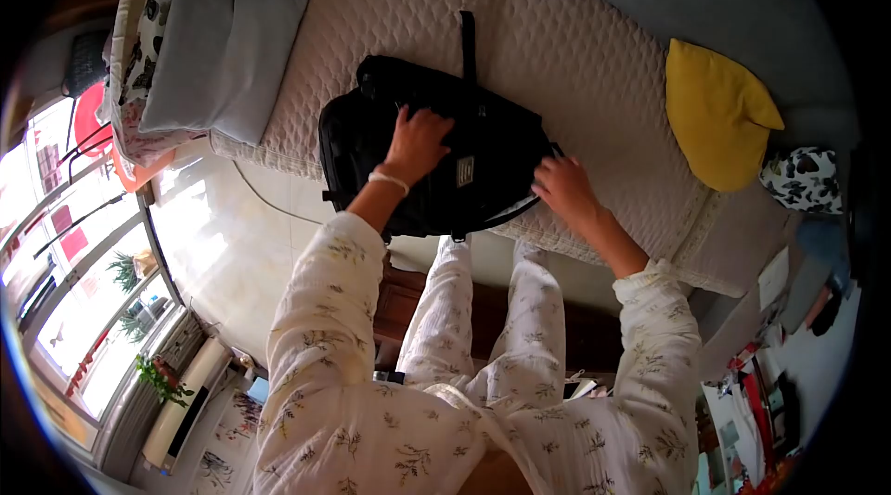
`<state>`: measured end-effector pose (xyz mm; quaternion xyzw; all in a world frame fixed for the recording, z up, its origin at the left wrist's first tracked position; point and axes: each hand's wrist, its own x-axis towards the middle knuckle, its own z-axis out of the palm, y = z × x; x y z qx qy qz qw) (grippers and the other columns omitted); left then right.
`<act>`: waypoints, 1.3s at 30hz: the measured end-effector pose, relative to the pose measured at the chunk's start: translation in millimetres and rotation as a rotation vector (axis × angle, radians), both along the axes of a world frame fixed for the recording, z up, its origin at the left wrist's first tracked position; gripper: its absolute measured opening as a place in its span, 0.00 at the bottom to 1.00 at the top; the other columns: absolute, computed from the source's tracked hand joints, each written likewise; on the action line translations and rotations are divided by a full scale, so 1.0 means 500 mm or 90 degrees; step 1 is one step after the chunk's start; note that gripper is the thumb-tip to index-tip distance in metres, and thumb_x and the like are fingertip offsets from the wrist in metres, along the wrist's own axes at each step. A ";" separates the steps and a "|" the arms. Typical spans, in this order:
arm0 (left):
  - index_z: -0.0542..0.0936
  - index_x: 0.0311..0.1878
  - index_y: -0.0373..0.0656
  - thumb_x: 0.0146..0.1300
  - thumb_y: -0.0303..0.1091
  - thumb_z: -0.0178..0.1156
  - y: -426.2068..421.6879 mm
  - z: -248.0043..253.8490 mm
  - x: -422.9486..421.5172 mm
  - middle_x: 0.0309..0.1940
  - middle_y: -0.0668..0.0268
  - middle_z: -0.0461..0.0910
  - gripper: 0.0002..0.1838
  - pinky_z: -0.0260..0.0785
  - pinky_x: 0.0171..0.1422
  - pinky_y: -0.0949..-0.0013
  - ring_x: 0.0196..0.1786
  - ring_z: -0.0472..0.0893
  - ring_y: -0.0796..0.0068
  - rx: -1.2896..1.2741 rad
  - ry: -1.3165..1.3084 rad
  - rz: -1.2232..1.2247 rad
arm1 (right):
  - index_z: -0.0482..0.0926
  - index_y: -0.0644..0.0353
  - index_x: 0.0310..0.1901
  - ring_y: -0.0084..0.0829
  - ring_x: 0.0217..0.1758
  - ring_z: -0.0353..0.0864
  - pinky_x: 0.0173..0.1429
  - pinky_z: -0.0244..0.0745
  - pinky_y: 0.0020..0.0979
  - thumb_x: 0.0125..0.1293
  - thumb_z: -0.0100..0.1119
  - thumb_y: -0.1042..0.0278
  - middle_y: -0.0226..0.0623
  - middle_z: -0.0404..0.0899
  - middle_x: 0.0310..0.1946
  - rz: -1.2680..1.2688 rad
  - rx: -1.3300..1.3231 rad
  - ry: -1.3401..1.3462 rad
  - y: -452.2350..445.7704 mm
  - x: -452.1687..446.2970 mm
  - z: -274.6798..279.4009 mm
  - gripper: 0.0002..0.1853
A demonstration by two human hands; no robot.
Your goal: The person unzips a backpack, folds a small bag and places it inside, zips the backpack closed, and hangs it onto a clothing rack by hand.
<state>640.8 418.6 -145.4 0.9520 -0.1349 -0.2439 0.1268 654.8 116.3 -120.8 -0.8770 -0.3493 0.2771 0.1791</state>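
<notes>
A black backpack (506, 138) lies on the quilted cover in front of me, a pale label on its face and one strap (468, 45) stretched away from me. My left hand (418, 144), with a white band at the wrist, rests on the backpack's upper face; its thumb and fingers are apart. At the backpack's right edge is my right hand (564, 184), its fingers bent and closed on the rim. Just below that hand a light lining (515, 209) shows along an opening. Exactly what the right fingertips pinch is hidden.
The backpack sits near the front edge of a bed or couch with a beige quilted cover (566, 40). A grey cushion (227, 59) lies at the left, a yellow cushion (719, 115) at the right. Windows (83, 309) and a plant (162, 379) are at far left.
</notes>
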 end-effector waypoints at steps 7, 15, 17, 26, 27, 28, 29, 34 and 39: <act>0.77 0.53 0.45 0.54 0.29 0.64 -0.003 0.018 -0.094 0.53 0.60 0.77 0.21 0.64 0.65 0.56 0.60 0.72 0.56 -0.244 -0.144 0.183 | 0.76 0.61 0.50 0.43 0.52 0.76 0.53 0.73 0.42 0.57 0.65 0.57 0.42 0.77 0.48 -0.144 0.256 -0.027 0.246 0.046 -0.102 0.22; 0.80 0.47 0.44 0.55 0.29 0.63 0.079 -0.001 0.038 0.50 0.63 0.79 0.14 0.64 0.64 0.59 0.58 0.73 0.58 -0.210 -0.184 0.120 | 0.81 0.55 0.36 0.39 0.39 0.78 0.42 0.70 0.43 0.60 0.61 0.54 0.35 0.79 0.33 -0.084 0.144 -0.050 0.288 -0.016 -0.093 0.13; 0.81 0.46 0.45 0.56 0.32 0.63 0.070 -0.011 0.028 0.49 0.65 0.79 0.14 0.62 0.66 0.59 0.57 0.73 0.58 -0.115 -0.116 0.002 | 0.80 0.55 0.34 0.40 0.38 0.77 0.41 0.69 0.43 0.59 0.62 0.56 0.35 0.78 0.33 -0.121 0.175 -0.084 0.277 -0.035 -0.077 0.12; 0.80 0.36 0.44 0.53 0.35 0.65 0.066 0.039 -0.015 0.37 0.65 0.77 0.09 0.71 0.54 0.61 0.47 0.75 0.60 -0.026 -0.041 0.062 | 0.76 0.62 0.32 0.42 0.31 0.78 0.35 0.74 0.36 0.61 0.61 0.68 0.40 0.77 0.31 -0.415 0.272 -0.004 0.257 -0.028 -0.094 0.07; 0.79 0.35 0.43 0.53 0.34 0.65 0.072 0.038 -0.029 0.36 0.64 0.76 0.08 0.71 0.51 0.61 0.46 0.75 0.59 -0.057 -0.043 0.080 | 0.77 0.62 0.31 0.43 0.33 0.78 0.37 0.74 0.38 0.61 0.62 0.67 0.40 0.77 0.31 -0.403 0.270 0.003 0.264 -0.010 -0.103 0.08; 0.78 0.34 0.42 0.52 0.33 0.66 0.077 0.040 -0.040 0.36 0.63 0.75 0.08 0.72 0.49 0.61 0.46 0.75 0.58 -0.087 -0.044 0.099 | 0.77 0.61 0.31 0.45 0.35 0.79 0.38 0.75 0.40 0.60 0.63 0.66 0.41 0.77 0.31 -0.390 0.268 0.010 0.276 0.008 -0.107 0.08; 0.78 0.34 0.41 0.51 0.31 0.66 0.081 0.041 -0.049 0.36 0.62 0.75 0.09 0.72 0.49 0.61 0.45 0.75 0.57 -0.121 -0.051 0.125 | 0.78 0.61 0.31 0.46 0.37 0.79 0.40 0.75 0.41 0.60 0.63 0.65 0.42 0.77 0.31 -0.378 0.266 0.018 0.289 0.023 -0.110 0.09; 0.75 0.35 0.39 0.47 0.25 0.66 0.084 0.052 -0.080 0.36 0.59 0.74 0.12 0.70 0.48 0.59 0.43 0.74 0.54 -0.214 -0.108 0.231 | 0.81 0.59 0.35 0.44 0.42 0.81 0.45 0.76 0.41 0.59 0.63 0.62 0.43 0.81 0.36 -0.138 0.030 0.164 0.362 0.048 -0.165 0.09; 0.75 0.36 0.39 0.47 0.25 0.68 0.081 0.069 -0.104 0.37 0.59 0.75 0.13 0.71 0.47 0.60 0.44 0.76 0.54 -0.225 -0.126 0.273 | 0.79 0.59 0.50 0.38 0.44 0.82 0.50 0.75 0.36 0.60 0.64 0.60 0.43 0.82 0.38 -0.133 0.244 0.377 0.370 0.009 -0.223 0.18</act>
